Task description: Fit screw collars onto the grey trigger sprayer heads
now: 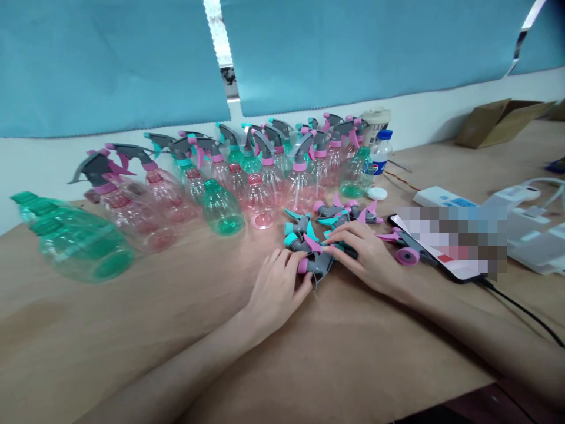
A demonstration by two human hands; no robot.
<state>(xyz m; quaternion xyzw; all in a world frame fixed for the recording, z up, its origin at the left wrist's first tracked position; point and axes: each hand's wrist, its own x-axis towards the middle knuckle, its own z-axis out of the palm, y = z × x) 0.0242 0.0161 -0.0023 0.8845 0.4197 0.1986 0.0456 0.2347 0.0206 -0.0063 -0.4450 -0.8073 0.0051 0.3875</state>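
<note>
Forearms [216,347] cropped | right fingers [353,230] partly hide spray heads [321,264] | phone screen [441,247] pixelated

Your left hand [272,291] is bare, so is your right hand [368,259]. Left forearm [194,368] is bare too, from wrist to where the frame cuts it off; same for your right forearm [479,330]. Both are slim, narrowing smoothly toward the wrist, then widening into the back of the hand. Your fingers look slender, tips rounded, knuckles low and soft. Nails too blurred to call. Black patch [424,416] at the bottom edge: can't tell if it's your clothing.
</note>
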